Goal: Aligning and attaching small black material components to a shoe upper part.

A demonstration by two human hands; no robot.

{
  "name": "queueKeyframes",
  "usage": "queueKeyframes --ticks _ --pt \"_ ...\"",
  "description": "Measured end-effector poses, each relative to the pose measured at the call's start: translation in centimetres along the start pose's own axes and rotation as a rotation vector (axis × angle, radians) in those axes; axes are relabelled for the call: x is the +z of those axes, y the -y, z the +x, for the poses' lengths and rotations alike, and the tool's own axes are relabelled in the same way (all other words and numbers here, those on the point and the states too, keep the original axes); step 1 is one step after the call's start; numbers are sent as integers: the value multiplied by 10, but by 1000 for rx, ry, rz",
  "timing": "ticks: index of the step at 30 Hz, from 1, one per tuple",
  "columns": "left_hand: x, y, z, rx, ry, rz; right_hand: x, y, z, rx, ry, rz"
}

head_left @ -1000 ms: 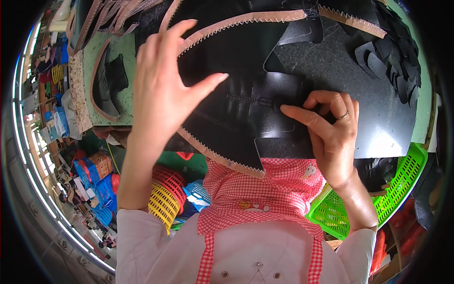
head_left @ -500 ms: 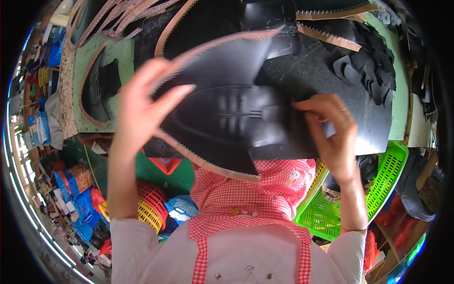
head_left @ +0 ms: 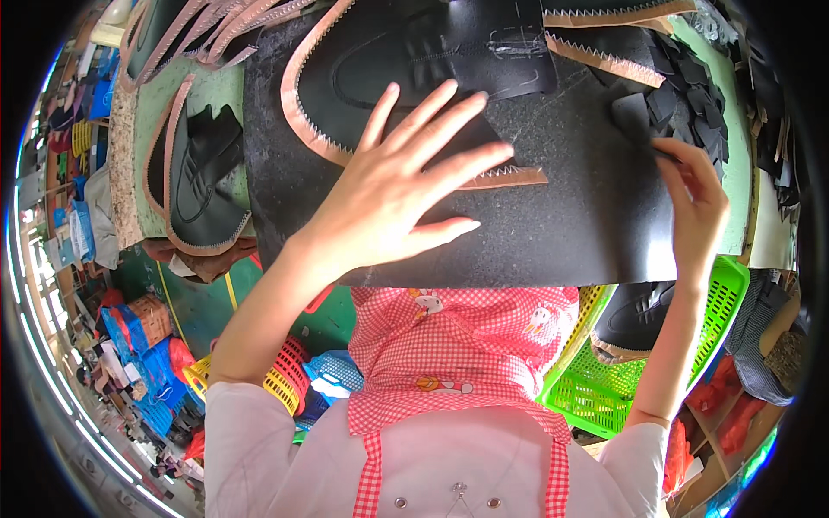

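Note:
My left hand [head_left: 384,194] is spread open, palm down, over a black shoe upper [head_left: 371,73] with a tan zigzag-stitched edge. The upper lies flat on the dark work board [head_left: 561,224], partly hidden beneath my fingers. At the right side of the board, my right hand [head_left: 701,203] is closed in a pinch on a small black leather piece [head_left: 633,116], blurred by motion. Just beyond that hand lies a heap of similar small pieces [head_left: 691,108].
Shoe uppers [head_left: 203,229] overlap on the green tabletop at the left. Several tan-edged parts [head_left: 233,26] bunch at the far left. A tan-edged strip [head_left: 604,62] lies at the far right. Below the table's right side, a green basket [head_left: 596,393] holds another upper [head_left: 635,319].
The upper held between both hands now lies on the left pile. My left hand has opened over another upper, and my right hand has moved right to the small leather pieces.

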State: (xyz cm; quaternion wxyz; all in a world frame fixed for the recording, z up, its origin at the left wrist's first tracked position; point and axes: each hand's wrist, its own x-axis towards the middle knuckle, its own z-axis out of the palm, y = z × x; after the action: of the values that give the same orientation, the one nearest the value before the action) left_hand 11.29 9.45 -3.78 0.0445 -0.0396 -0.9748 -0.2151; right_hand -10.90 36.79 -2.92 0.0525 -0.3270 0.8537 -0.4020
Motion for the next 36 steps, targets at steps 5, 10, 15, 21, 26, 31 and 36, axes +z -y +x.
queueKeyframes --ticks 5,10,15,21,26,31,36 --pt "-9 -12 -34 66 202 -109 -5 -12 -25 111 -2 429" --pt "-29 -37 -62 36 349 -346 3 15 -40 334 230 707" --pt "-37 -52 -1 -343 -53 -616 34 69 -43 285 532 667" --pt "-14 -42 26 -603 135 -962 46 52 -32 62 253 279" --pt "-11 -34 45 -559 273 -859 52 44 -32 -227 203 -75" --pt "-7 -30 47 -602 309 -863 55 41 -33 -242 193 -92" --pt "-9 -31 49 -630 331 -844 55 41 -32 -248 191 -74"
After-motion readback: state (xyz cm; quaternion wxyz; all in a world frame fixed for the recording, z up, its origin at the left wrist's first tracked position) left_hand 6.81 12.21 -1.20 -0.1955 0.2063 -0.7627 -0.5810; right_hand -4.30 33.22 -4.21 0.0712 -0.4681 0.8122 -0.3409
